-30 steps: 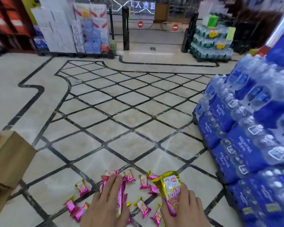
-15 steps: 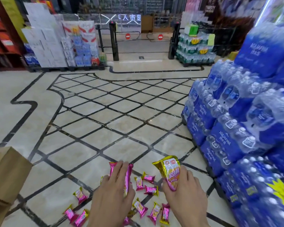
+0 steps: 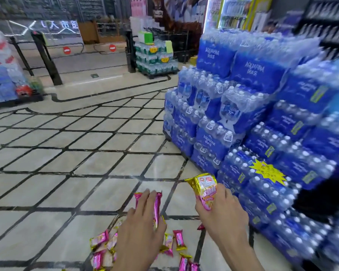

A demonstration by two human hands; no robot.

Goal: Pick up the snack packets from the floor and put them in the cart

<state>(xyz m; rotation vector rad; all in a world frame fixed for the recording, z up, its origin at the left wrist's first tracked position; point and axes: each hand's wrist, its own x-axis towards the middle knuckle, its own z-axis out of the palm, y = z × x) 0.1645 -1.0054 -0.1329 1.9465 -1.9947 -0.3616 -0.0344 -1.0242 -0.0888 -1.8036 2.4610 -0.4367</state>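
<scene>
My right hand (image 3: 221, 214) grips a gold and pink snack packet (image 3: 204, 189), lifted above the floor. A long pink packet (image 3: 157, 204) sits in my left hand (image 3: 143, 229), its top end showing past my fingers. Several small pink and gold snack packets (image 3: 177, 239) lie scattered on the tiled floor below and between my hands; some are hidden under my left hand. No cart is in view.
A tall stack of blue shrink-wrapped water bottle packs (image 3: 243, 124) stands close on the right. Farther back are black entrance gate posts (image 3: 45, 57), a pallet of green-labelled bottles (image 3: 155, 57) and stacked goods (image 3: 2, 75) at the left. Marble floor (image 3: 67, 153) spreads left.
Both hands have risen from the floor with their packets. The view has swung right, so the cardboard box at the left has gone from sight and the water packs fill more of the frame.
</scene>
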